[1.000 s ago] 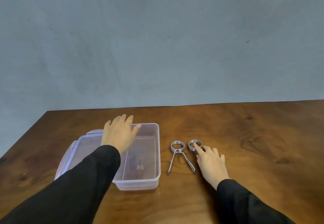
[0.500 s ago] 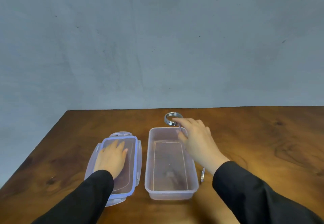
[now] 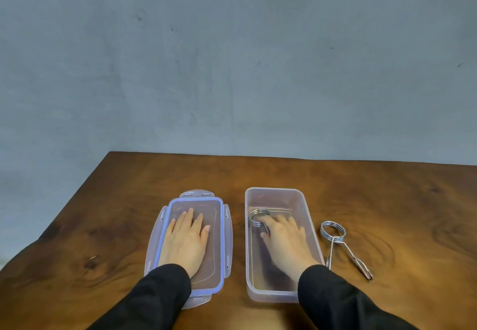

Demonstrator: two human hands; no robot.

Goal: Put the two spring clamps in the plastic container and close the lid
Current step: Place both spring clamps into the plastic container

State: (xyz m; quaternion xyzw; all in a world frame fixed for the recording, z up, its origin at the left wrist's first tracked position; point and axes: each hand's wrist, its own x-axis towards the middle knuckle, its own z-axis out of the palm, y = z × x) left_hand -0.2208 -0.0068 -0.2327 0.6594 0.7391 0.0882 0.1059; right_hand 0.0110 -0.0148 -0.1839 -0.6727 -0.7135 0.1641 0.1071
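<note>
The right hand (image 3: 285, 236) reaches down inside the clear plastic container (image 3: 304, 200), its thumb and fingers pinched on a spring clamp (image 3: 259, 218) whose coiled steel ring shows just beyond the fingertips, toward the container's left wall; the clamp's handles are hidden under the palm. The container is a rectangular, translucent tub with rounded corners and a thick rim, and open floor shows ahead of the grip and behind the wrist. To the right of that hand, outside the tub and just beside its wall, the second spring clamp (image 3: 335, 239) lies flat on the table (image 3: 387, 200), shiny wire coil at the far end, two thin handles splaying toward the person. To the left, the left hand (image 3: 186, 239) rests flat, fingers spread and gripping nothing, on the lid (image 3: 219, 226), a frosted rectangle with a blue seal line and latch flaps on all four sides, lying apart from the container. Both sleeves are black. The table is dark, glossy, grained wood; a plain grey wall stands behind.
</note>
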